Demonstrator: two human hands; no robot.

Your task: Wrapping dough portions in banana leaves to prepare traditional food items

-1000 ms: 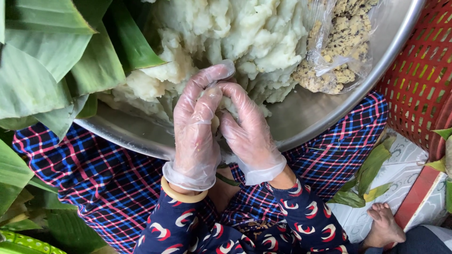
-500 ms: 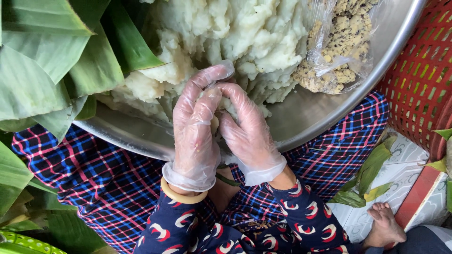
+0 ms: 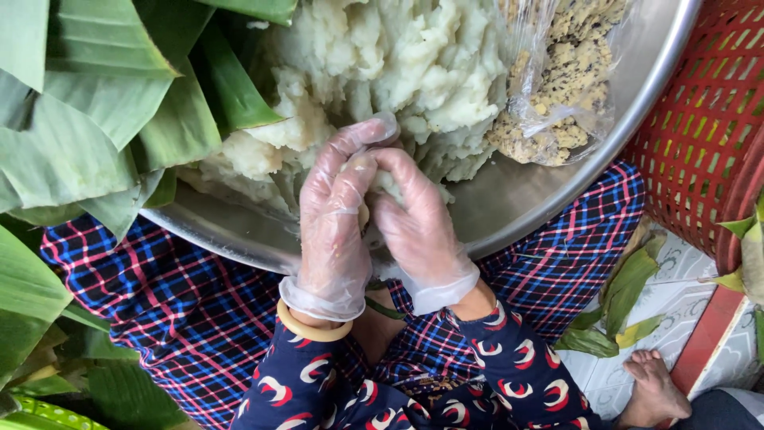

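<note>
Both my hands wear thin clear plastic gloves and meet over the near rim of a large steel basin [image 3: 549,191]. My left hand [image 3: 338,215] and my right hand [image 3: 418,227] press together around a small lump of white dough [image 3: 387,185], mostly hidden between the palms. Behind them the basin holds a big mass of white dough [image 3: 398,72]. A clear bag of crumbly yellow filling [image 3: 561,87] lies in the basin's right side. A pale bangle [image 3: 312,328] sits on my left wrist.
Green banana leaves [image 3: 87,103] overlap the basin's left side and pile at the lower left. A red plastic basket [image 3: 704,127] stands at the right. Leaf scraps [image 3: 617,306] and another person's bare foot [image 3: 654,390] rest on the tiled floor. My lap is covered in plaid cloth [image 3: 167,295].
</note>
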